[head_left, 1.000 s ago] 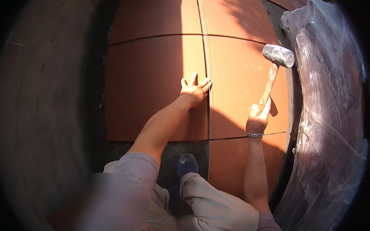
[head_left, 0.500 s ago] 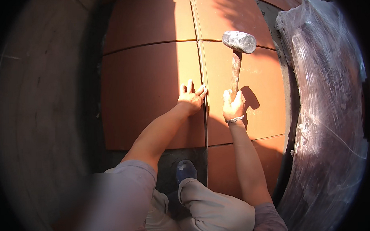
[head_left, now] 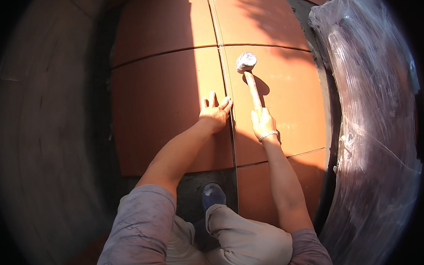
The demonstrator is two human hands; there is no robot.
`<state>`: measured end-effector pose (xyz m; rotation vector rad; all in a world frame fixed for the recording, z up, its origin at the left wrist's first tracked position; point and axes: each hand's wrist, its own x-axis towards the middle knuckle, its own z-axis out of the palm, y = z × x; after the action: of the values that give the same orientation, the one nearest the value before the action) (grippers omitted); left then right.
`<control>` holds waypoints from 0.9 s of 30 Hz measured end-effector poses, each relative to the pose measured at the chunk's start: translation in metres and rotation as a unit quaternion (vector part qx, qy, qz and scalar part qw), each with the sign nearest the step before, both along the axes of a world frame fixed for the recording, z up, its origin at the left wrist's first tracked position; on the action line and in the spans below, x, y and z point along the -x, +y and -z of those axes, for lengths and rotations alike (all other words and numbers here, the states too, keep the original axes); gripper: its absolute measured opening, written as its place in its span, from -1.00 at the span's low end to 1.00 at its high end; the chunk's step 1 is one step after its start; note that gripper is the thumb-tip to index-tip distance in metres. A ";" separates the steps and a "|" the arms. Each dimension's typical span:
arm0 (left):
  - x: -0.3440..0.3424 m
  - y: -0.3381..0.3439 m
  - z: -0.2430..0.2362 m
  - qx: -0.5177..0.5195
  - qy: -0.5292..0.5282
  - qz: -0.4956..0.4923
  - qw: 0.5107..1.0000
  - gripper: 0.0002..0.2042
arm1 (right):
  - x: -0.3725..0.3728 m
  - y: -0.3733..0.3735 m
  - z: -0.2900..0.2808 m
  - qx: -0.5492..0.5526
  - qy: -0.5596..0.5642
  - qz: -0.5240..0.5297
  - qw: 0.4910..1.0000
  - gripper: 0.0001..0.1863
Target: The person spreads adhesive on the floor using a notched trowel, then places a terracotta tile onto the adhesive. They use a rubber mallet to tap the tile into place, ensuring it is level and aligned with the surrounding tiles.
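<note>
My right hand (head_left: 263,122) grips the wooden handle of a mallet (head_left: 248,75) whose pale dusty head rests on or just above a terracotta floor tile (head_left: 281,97). My left hand (head_left: 215,112) lies flat, fingers spread, on the neighbouring terracotta tile (head_left: 164,111), its fingertips at the joint line between the two tiles. A bracelet sits on my right wrist.
More terracotta tiles lie beyond and nearer to me. A bulky object wrapped in clear plastic film (head_left: 375,127) stands along the right. Bare grey mortar (head_left: 195,189) shows under my blue shoe (head_left: 213,195). Grey unfinished floor (head_left: 48,138) spreads to the left.
The mallet has swung from the right side of the tile toward the joint, its head now lowered close to the tile. My left hand has stayed flat on its tile.
</note>
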<state>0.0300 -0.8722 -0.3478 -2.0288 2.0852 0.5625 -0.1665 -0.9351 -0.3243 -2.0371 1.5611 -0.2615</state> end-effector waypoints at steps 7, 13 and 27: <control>0.001 -0.002 -0.002 -0.013 0.001 0.000 1.000 -0.45 | 0.009 0.011 0.011 -0.073 0.054 0.029 0.995 -0.52; -0.035 0.000 -0.013 0.004 0.137 -0.036 0.990 -0.35 | -0.008 0.029 -0.025 -0.049 -0.092 0.058 0.993 -0.55; -0.104 0.026 -0.033 -0.113 0.058 -0.293 0.948 0.28 | -0.121 0.036 -0.023 -0.124 0.036 -0.015 0.992 -0.55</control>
<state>0.1337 -0.8464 -0.3148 -2.5053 1.3534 0.9786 -0.0457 -0.8991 -0.3010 -1.8920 1.5212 0.0176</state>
